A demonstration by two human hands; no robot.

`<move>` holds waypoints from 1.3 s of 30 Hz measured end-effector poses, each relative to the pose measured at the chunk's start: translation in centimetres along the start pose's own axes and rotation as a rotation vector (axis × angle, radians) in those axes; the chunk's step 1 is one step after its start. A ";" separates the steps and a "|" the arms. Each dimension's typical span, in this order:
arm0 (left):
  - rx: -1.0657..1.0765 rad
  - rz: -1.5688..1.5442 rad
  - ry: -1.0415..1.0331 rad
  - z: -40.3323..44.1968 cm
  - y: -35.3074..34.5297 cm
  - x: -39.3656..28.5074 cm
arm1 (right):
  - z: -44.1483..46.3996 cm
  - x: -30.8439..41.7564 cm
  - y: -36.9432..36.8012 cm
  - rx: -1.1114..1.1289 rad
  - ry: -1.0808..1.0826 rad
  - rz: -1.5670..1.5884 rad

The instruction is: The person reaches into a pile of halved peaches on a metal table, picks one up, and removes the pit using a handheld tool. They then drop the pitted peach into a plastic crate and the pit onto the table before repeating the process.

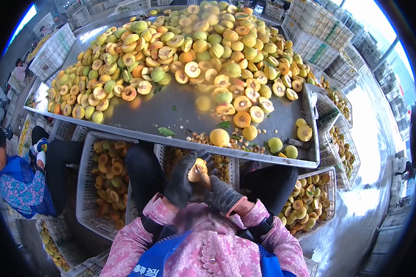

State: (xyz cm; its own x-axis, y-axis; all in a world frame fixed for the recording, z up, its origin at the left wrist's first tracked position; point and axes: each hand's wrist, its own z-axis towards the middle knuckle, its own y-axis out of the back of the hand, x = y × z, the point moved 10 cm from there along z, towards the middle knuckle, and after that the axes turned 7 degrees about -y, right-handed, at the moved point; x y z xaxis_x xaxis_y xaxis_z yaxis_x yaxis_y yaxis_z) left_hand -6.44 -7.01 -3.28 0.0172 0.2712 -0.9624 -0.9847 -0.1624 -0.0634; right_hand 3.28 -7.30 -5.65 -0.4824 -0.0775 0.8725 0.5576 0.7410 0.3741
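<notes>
Metal table [171,115], landmark: its raised rim is apparently keeping the fruit from rolling off.
Fruit pile [138,51]: heaping toward the table's far side, leaving its near side open, likely for reach.
Pits [201,137]: lying scattered along the table's near rim.
Held fruit [198,170]: sitting just off the table's near rim, between both hands.
Left hand [178,181], gloved: closing around the held fruit, seemingly to steady it.
Right hand [222,195], gloved: bending its fingers toward the fruit; cannot tell whether it is gripping anything.
Left crate [86,184], right crate [333,184]: standing by the table's near edge, holding fruit, presumably within arm's reach.
Co-worker [21,184]: sitting left of the table.
</notes>
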 end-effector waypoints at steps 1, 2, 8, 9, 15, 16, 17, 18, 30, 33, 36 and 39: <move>-0.038 -0.007 0.016 -0.2 0.2 0.2 | 0.4 -0.4 -0.4 0.015 0.010 0.043; -0.075 -0.014 0.034 -0.3 0.2 0.5 | 0.5 -1.6 -0.7 0.021 -0.074 0.001; -0.065 0.547 -0.171 -0.2 1.0 0.4 | 1.4 -3.0 -1.9 0.040 -0.251 -0.086; -0.062 0.604 -0.210 -0.1 0.9 -0.2 | 1.8 -2.9 -2.4 0.073 -0.196 -0.055; -0.119 -0.054 0.077 -0.2 2.1 5.0 | 1.5 -2.0 -2.4 0.156 -0.246 -0.013; -0.082 0.117 -0.011 -0.1 2.2 4.3 | 1.5 -2.0 -2.2 0.173 -0.296 -0.075; -0.042 0.288 -0.098 -0.2 2.2 3.6 | 1.6 -1.9 -2.4 0.207 -0.311 -0.117; -0.001 0.457 -0.187 -0.3 1.8 3.0 | 1.7 -1.9 -2.6 0.240 -0.325 -0.159; -0.185 -0.362 0.428 -0.9 2.1 8.0 | 1.7 -3.1 -5.5 0.559 -0.273 0.352; -0.253 -0.466 0.448 -0.7 1.9 7.9 | 1.3 -3.7 -5.8 0.598 -0.316 0.603; -0.256 -0.536 0.475 -1.4 1.9 9.6 | 0.6 -4.2 -6.2 0.658 -0.447 0.897; -0.202 -0.232 0.281 -2.1 3.0 12.1 | 0.2 -4.5 -6.4 0.630 -0.503 1.073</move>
State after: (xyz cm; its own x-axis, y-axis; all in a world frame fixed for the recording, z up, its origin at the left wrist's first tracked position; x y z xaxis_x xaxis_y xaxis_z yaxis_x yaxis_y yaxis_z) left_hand -8.81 -6.23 -15.63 0.3086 0.0579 -0.9494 -0.8958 -0.3179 -0.3106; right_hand 1.74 -11.58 -12.06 -0.2762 0.8823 0.3810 0.4761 0.4700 -0.7433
